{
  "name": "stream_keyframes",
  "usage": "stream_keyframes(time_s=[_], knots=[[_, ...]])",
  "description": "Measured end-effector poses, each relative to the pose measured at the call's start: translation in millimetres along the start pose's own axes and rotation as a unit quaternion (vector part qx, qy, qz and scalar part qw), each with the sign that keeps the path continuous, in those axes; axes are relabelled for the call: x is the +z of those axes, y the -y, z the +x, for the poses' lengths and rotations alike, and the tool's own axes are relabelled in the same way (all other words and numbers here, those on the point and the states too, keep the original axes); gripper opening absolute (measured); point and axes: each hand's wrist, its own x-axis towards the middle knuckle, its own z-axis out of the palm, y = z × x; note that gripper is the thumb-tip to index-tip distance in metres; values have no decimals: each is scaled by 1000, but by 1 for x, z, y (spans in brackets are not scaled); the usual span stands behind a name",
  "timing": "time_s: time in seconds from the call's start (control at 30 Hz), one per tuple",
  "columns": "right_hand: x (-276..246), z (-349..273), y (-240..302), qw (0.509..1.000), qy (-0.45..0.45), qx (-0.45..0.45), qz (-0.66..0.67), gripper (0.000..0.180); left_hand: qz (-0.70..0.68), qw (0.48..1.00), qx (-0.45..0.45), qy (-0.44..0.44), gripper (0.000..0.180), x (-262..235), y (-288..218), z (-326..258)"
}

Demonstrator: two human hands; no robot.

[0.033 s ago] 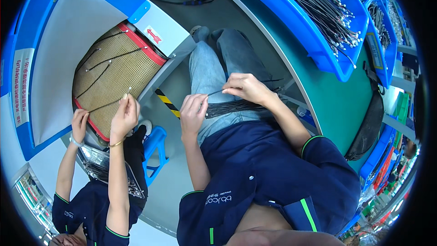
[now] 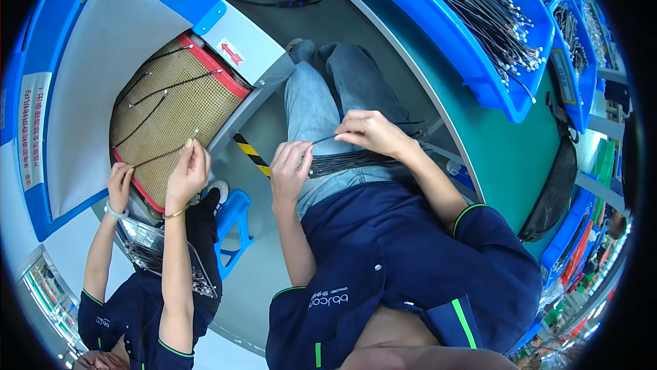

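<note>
A thin black cable (image 2: 324, 139) spans the gap between my two hands above my lap. My left hand (image 2: 291, 165) has its fingers closed on one end of it. Pinched between thumb and fingers, the cable passes through my right hand (image 2: 371, 132), and a dark tail shows beyond that hand. Beneath lies a bundle of similar black cables (image 2: 352, 162) across my thighs, partly hidden by my right hand and forearm. The cable's end inside my left hand is hidden.
At left, a co-worker's hands (image 2: 188, 172) hold a cable over a mesh conveyor belt (image 2: 185, 107) bearing several cables. A blue bin (image 2: 445, 42) of black cables stands on the green table (image 2: 479, 144) to my right. A blue stool (image 2: 234, 223) stands between us.
</note>
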Motion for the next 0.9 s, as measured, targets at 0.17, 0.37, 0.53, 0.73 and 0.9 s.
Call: stream_keyframes(time_s=[0.17,0.37,0.53,0.73,0.9], knots=[[-21,-13,-11,999,-20,26,10,20,-3,1000,-5,26,10,-2,12,9],[-25,-11,-8,996,-70,52,-18,18,-7,998,-59,6,10,1,14,4],[-22,-8,-12,994,-88,54,-34,18,-122,962,-240,-41,34,18,17,7],[-9,3,-6,994,-94,38,-40,17,-454,818,-353,-17,39,50,37,-15],[6,13,0,996,-63,19,-57,18,-671,647,-345,-112,27,75,9,-12]])
